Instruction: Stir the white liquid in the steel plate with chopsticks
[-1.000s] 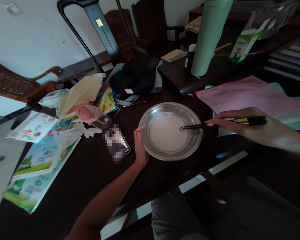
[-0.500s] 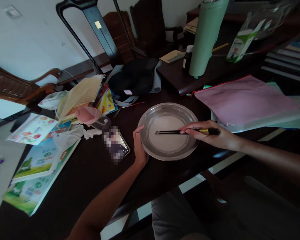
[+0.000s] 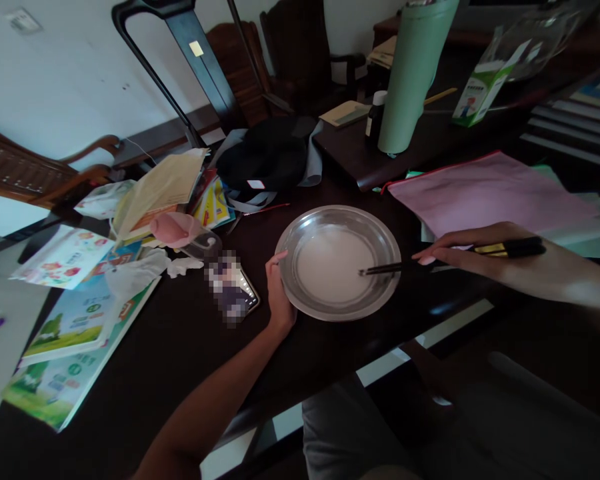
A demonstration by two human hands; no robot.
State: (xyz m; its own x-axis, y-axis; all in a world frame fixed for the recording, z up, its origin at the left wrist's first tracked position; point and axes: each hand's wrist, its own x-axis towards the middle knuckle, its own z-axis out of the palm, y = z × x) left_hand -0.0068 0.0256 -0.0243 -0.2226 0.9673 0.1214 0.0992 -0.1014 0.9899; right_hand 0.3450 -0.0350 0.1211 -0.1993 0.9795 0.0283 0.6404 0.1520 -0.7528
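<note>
A round metal bowl (image 3: 285, 287) with a wide rim stands on the dark table, holding a whitish, milky liquid (image 3: 333, 267). My left hand (image 3: 279, 293) grips the bowl's left side, the thumb on the rim and the other fingers mostly hidden below. In my right hand (image 3: 475, 257), to the right of the bowl, is a pair of black chopsticks (image 3: 510, 249) with gold bands. Their tips are over the right part of the bowl, by the liquid's edge; whether they touch it I cannot tell.
A phone (image 3: 237, 290) lies left of the bowl. Packages (image 3: 75, 327), papers and a pink-topped plastic container (image 3: 173, 230) crowd the left. Behind are a black bag (image 3: 270, 153), a green tumbler (image 3: 415, 80) and a dark bottle (image 3: 375, 117). A pink zip pouch (image 3: 490, 197) lies right.
My right hand has moved right, away from over the bowl, drawing the chopstick tips from the middle towards the bowl's right side. My left hand keeps its hold on the bowl.
</note>
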